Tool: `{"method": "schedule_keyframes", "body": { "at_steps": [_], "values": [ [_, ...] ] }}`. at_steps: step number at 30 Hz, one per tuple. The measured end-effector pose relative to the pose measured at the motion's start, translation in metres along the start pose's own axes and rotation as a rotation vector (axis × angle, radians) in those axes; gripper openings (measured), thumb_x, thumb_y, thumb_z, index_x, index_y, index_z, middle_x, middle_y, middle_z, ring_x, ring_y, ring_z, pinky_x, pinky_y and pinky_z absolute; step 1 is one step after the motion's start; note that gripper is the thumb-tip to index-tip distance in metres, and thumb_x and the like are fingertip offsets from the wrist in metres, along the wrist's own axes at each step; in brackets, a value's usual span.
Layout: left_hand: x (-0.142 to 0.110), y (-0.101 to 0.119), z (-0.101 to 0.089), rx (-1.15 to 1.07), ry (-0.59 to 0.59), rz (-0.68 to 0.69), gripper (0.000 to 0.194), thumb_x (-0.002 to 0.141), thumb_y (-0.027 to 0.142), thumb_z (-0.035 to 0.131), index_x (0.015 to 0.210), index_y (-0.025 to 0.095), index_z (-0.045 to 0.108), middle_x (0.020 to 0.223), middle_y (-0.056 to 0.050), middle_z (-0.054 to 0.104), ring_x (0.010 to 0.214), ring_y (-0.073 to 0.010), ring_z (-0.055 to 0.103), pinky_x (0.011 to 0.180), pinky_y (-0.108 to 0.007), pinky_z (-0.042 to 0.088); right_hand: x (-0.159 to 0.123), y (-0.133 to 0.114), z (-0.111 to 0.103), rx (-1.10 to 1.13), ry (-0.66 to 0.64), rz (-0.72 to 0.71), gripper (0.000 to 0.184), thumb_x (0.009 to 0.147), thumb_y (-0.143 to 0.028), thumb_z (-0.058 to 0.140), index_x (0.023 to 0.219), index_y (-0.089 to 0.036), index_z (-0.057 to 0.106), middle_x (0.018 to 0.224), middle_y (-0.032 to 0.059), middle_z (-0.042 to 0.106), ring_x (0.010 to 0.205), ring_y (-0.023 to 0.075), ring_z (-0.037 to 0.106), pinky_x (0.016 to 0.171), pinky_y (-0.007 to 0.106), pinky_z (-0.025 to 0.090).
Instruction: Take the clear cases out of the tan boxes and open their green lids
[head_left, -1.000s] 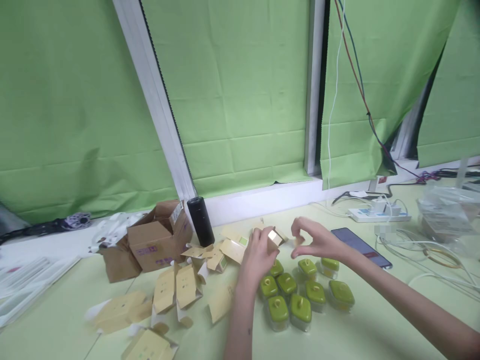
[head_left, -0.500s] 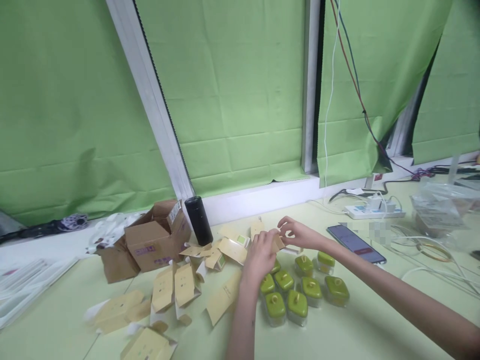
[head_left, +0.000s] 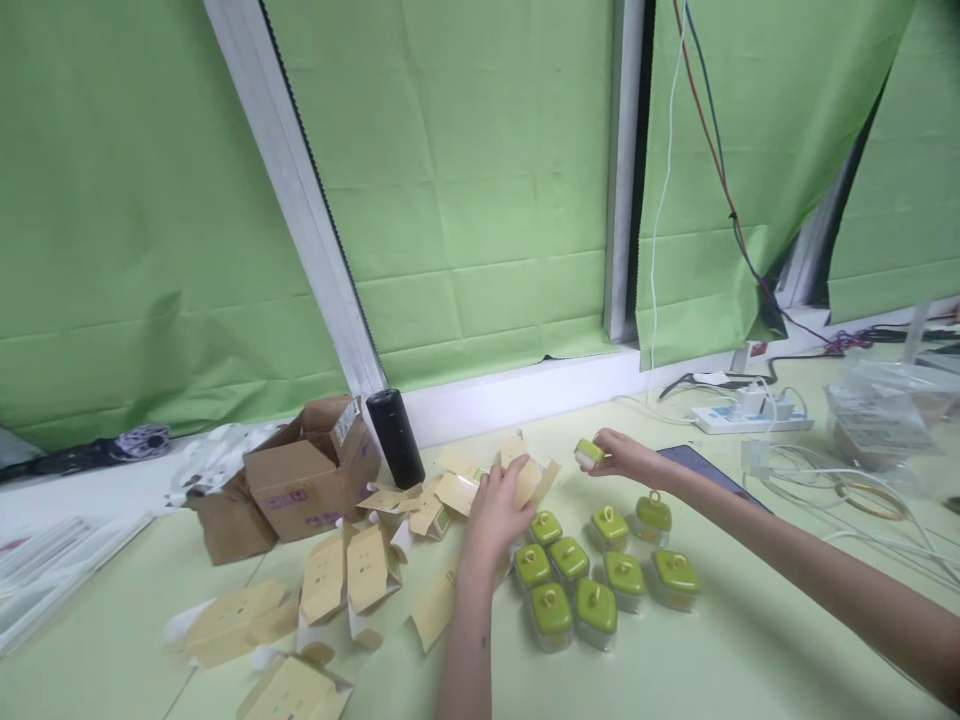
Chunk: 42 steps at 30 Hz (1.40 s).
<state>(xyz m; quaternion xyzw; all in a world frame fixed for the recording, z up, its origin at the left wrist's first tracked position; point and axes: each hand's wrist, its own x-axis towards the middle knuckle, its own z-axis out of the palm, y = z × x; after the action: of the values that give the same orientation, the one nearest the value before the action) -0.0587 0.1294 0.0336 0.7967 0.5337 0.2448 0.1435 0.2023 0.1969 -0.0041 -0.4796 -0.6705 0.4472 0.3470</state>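
My left hand (head_left: 501, 510) is closed around a small pale-yellow carton (head_left: 531, 480) whose flap stands open. To its right, my right hand (head_left: 621, 455) pinches a small container with a green lid (head_left: 590, 454), tilted and held above the table. Several clear containers with green lids and ring handles (head_left: 551, 608) stand grouped below my hands. Opened yellow cartons (head_left: 367, 567) lie scattered to the left, and a flattened yellow piece (head_left: 433, 610) lies partly behind my left forearm.
A brown cardboard box (head_left: 300, 490) and a black cylinder (head_left: 396, 440) stand at the back left. On the right are a phone (head_left: 701, 470), partly behind my right arm, a power strip (head_left: 750, 418), loose white cables (head_left: 847, 480) and a plastic bag (head_left: 877, 410). A white tray (head_left: 67, 570) sits far left.
My right hand has drawn away from the carton to the right, and a green-lidded container now shows in its fingers. The left hand keeps the carton, shifted slightly left.
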Motion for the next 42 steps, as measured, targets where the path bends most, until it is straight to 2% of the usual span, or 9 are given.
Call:
{"method": "schedule_keyframes", "body": {
  "at_steps": [6, 15, 22, 24, 28, 31, 37, 39, 42],
  "values": [
    [-0.001, 0.002, -0.005, 0.003, -0.02, 0.06, 0.062, 0.077, 0.02, 0.051, 0.136, 0.03, 0.04, 0.113, -0.008, 0.053, 0.108, -0.0258, 0.047, 0.093, -0.036, 0.038, 0.002, 0.003, 0.005, -0.244, -0.034, 0.031, 0.029, 0.092, -0.03, 0.055, 0.117, -0.017, 0.055, 0.118, 0.0079, 0.058, 0.098, 0.0205, 0.061, 0.082, 0.041, 0.052],
    [0.0, 0.019, -0.001, 0.109, 0.015, 0.156, 0.067, 0.072, 0.002, 0.043, 0.131, 0.034, 0.047, 0.12, -0.007, 0.048, 0.115, -0.0269, 0.038, 0.102, -0.041, 0.031, -0.008, -0.055, 0.025, -0.219, -0.076, -0.179, 0.036, 0.088, -0.049, 0.052, 0.098, -0.017, 0.064, 0.096, 0.0043, 0.067, 0.084, 0.0171, 0.062, 0.076, 0.031, 0.051],
    [-0.002, 0.024, -0.008, 0.06, 0.141, 0.112, 0.065, 0.074, 0.002, 0.044, 0.132, 0.03, 0.047, 0.119, -0.008, 0.045, 0.117, -0.0288, 0.037, 0.104, -0.046, 0.028, -0.012, -0.041, 0.011, -0.282, -0.012, -0.15, 0.036, 0.094, -0.045, 0.044, 0.106, -0.014, 0.061, 0.101, 0.0069, 0.066, 0.083, 0.0158, 0.063, 0.072, 0.031, 0.053],
    [0.0, 0.021, -0.008, -0.148, 0.194, 0.034, 0.064, 0.072, 0.004, 0.052, 0.131, 0.029, 0.048, 0.117, -0.009, 0.047, 0.116, -0.0296, 0.039, 0.103, -0.047, 0.028, -0.01, -0.034, -0.007, -0.357, 0.038, -0.122, 0.03, 0.094, -0.037, 0.049, 0.114, -0.015, 0.056, 0.11, 0.0078, 0.062, 0.091, 0.0183, 0.062, 0.077, 0.036, 0.053],
    [0.006, 0.019, -0.002, -0.995, 0.269, -0.208, 0.061, 0.064, 0.015, 0.072, 0.12, 0.024, 0.051, 0.111, -0.008, 0.055, 0.107, -0.026, 0.052, 0.096, -0.041, 0.041, -0.012, -0.019, -0.037, -0.609, 0.054, -0.028, 0.027, 0.092, -0.03, 0.054, 0.116, -0.018, 0.056, 0.118, 0.0075, 0.058, 0.098, 0.0203, 0.06, 0.082, 0.04, 0.052],
    [0.01, 0.022, 0.006, -1.24, 0.247, -0.282, 0.052, 0.068, 0.024, 0.074, 0.113, 0.02, 0.048, 0.101, -0.009, 0.061, 0.089, -0.0217, 0.062, 0.083, -0.037, 0.051, -0.02, -0.013, -0.041, -0.787, 0.019, -0.015, 0.026, 0.093, -0.031, 0.053, 0.116, -0.018, 0.056, 0.119, 0.0074, 0.058, 0.097, 0.0194, 0.06, 0.082, 0.039, 0.052],
    [0.014, 0.027, 0.017, -1.596, 0.239, -0.4, 0.014, 0.08, 0.019, 0.063, 0.09, 0.014, 0.055, 0.091, -0.01, 0.066, 0.082, -0.0156, 0.065, 0.076, -0.027, 0.055, -0.036, -0.042, -0.007, -0.974, 0.12, -0.337, 0.038, 0.084, -0.023, 0.061, 0.12, -0.015, 0.053, 0.125, 0.0163, 0.054, 0.114, 0.031, 0.053, 0.096, 0.053, 0.041],
    [0.016, 0.028, 0.018, -1.662, 0.23, -0.439, 0.008, 0.08, 0.016, 0.061, 0.087, 0.013, 0.057, 0.089, -0.01, 0.066, 0.081, -0.0153, 0.064, 0.075, -0.027, 0.056, -0.036, -0.059, 0.009, -0.992, 0.122, -0.507, 0.049, 0.083, -0.02, 0.06, 0.13, -0.017, 0.044, 0.14, 0.0164, 0.041, 0.13, 0.0299, 0.039, 0.104, 0.049, 0.035],
    [0.017, 0.031, 0.016, -1.724, 0.187, -0.489, 0.003, 0.081, 0.015, 0.058, 0.083, 0.013, 0.058, 0.083, -0.009, 0.065, 0.077, -0.0163, 0.065, 0.074, -0.031, 0.057, -0.028, -0.079, 0.027, -1.026, 0.039, -0.698, 0.047, 0.081, -0.011, 0.059, 0.125, -0.02, 0.048, 0.137, 0.0099, 0.047, 0.13, 0.0238, 0.038, 0.109, 0.042, 0.031]
  ]
}}
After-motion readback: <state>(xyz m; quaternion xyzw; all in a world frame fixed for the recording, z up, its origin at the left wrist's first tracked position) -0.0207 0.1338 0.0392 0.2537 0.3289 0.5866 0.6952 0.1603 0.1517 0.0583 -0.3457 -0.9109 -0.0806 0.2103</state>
